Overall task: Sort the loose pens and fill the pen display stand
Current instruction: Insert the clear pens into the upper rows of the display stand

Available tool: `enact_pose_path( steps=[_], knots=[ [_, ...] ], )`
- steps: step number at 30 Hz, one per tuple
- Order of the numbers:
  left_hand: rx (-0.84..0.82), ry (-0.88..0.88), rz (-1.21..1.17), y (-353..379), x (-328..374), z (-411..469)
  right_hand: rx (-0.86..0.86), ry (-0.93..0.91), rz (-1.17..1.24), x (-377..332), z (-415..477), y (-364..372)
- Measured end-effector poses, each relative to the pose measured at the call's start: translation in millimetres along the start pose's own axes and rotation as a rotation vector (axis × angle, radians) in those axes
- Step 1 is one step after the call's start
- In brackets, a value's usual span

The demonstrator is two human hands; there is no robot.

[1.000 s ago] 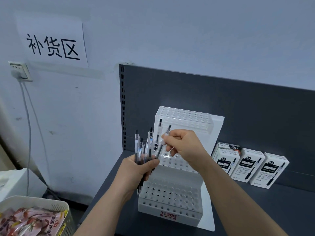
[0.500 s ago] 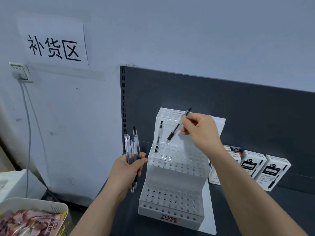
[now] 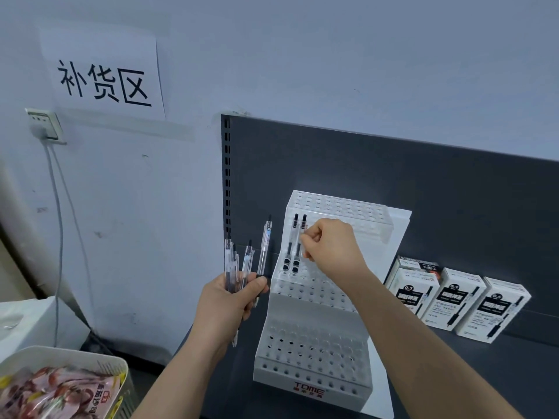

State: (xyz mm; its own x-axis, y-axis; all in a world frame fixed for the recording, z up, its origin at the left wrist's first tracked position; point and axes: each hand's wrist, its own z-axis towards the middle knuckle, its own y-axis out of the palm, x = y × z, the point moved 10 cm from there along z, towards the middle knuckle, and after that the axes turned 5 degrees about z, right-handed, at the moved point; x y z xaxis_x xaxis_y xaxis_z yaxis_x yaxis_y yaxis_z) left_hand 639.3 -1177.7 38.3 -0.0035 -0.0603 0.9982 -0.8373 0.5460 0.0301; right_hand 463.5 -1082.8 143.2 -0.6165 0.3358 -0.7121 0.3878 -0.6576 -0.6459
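Wall sign (image 3: 102, 74), socket (image 3: 45, 124), snack basket (image 3: 90, 354).

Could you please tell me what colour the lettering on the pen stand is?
Red lettering, best seen in the head view.

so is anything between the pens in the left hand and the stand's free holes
Nothing visible. The left hand holds its pens beside the stand; only two standing pens, one pinched by the right hand, occupy its middle tier's left end.

two pens (image 3: 299, 241) in stand (image 3: 314, 355), boxes (image 3: 453, 300) right
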Motion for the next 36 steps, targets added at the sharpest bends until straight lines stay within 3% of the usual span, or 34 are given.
enact_pose_path(
  steps=[6,10,13,17,21,25,36],
  knots=[
    [-0.054,-0.011,0.014,10,2,-5,0.023,0.087,0.185,13,-14,-9],
    [-0.119,0.005,0.040,27,10,-14,-0.161,0.103,0.460,8,-31,6],
    [-0.190,0.009,0.074,40,14,-21,-0.200,0.118,0.563,8,-35,4],
    [-0.192,0.015,0.106,44,14,-22,-0.152,0.144,0.673,15,-37,-9],
    [-0.104,-0.042,0.094,33,7,-17,0.127,0.133,0.761,27,-29,-53],
    [-0.045,-0.083,0.017,23,-1,-10,0.275,0.116,0.717,28,-23,-72],
    [-0.055,-0.014,-0.076,22,3,-5,0.112,0.087,0.229,21,-5,-23]
  ],
)
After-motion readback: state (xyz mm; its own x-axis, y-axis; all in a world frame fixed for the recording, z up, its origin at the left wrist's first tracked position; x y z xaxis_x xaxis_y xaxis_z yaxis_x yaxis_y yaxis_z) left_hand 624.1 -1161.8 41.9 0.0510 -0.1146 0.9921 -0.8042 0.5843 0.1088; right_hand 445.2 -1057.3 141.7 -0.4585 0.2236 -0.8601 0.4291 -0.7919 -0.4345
